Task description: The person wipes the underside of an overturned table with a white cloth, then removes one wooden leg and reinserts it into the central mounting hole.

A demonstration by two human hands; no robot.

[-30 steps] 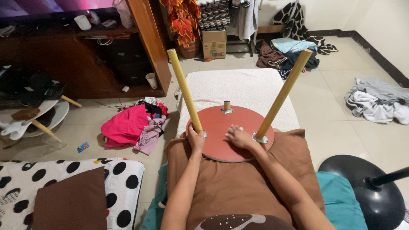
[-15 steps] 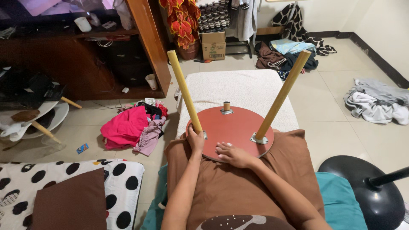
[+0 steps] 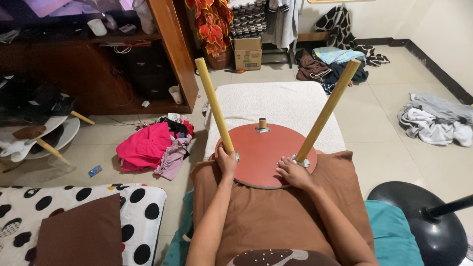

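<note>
1. Round red stool seat (image 3: pixel 263 152) lies upside down on a brown pillow (image 3: pixel 276 216), just in front of a white cushion (image 3: pixel 281 106).
2. Two yellow wooden legs rise from the seat: left leg (image 3: pixel 213 103), right leg (image 3: pixel 327 111). A short stub (image 3: pixel 262 123) stands at the seat's far edge.
3. Left hand (image 3: pixel 226 161): fingers clenched around the left leg's base.
4. Right hand (image 3: pixel 293 172): fingers released, spread flat on the seat beside the right leg's bracket.
5. Pink clothes pile (image 3: pixel 148 148) on the floor left of the seat.

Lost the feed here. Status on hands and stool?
Left hand gripping left yellow wooden leg at base. Right hand flat on upturned round red stool seat. Nothing blocking.
</note>
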